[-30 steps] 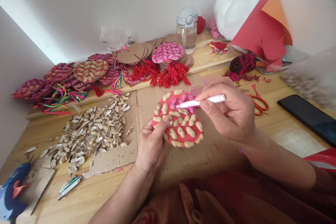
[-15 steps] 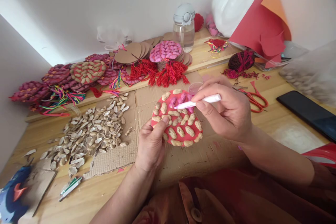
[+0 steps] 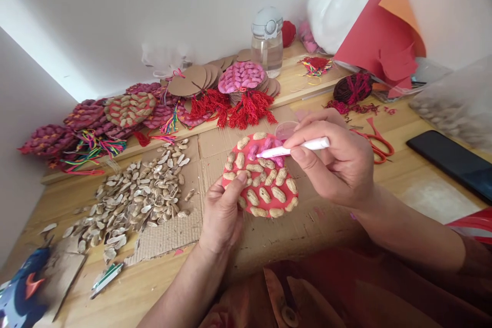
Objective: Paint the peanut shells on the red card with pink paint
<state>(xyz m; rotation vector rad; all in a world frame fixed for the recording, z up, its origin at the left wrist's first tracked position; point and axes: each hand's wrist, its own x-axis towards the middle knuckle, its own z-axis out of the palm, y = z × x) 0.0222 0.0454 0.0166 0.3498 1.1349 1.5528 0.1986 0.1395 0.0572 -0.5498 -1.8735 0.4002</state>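
Observation:
My left hand (image 3: 223, 210) grips the lower left edge of a round red disc (image 3: 265, 210) covered with peanut shells, its thumb on top and the other fingers out of sight beneath. Most shells are plain tan; several near the top are coloured pink-purple. Between thumb and fingers, my right hand (image 3: 334, 159) holds a white marker (image 3: 307, 146) slanted down to the left. The marker's tip is at a pink shell (image 3: 252, 152) on the upper part of the disc. Behind the right hand stands a small clear round lid or dish (image 3: 286, 129), partly covered.
Loose peanut shells (image 3: 138, 200) lie on cardboard at left, near a blue glue gun (image 3: 26, 287). Decorated discs (image 3: 84, 118), cardboard rounds (image 3: 188, 82) and a water bottle (image 3: 267, 46) line the back. Orange scissors (image 3: 380, 148), yarn (image 3: 351, 87) and a phone (image 3: 453, 164) are at right.
The marker and my right hand have shifted slightly to the right over the disc. The left hand keeps its hold, and the whole view has moved a little.

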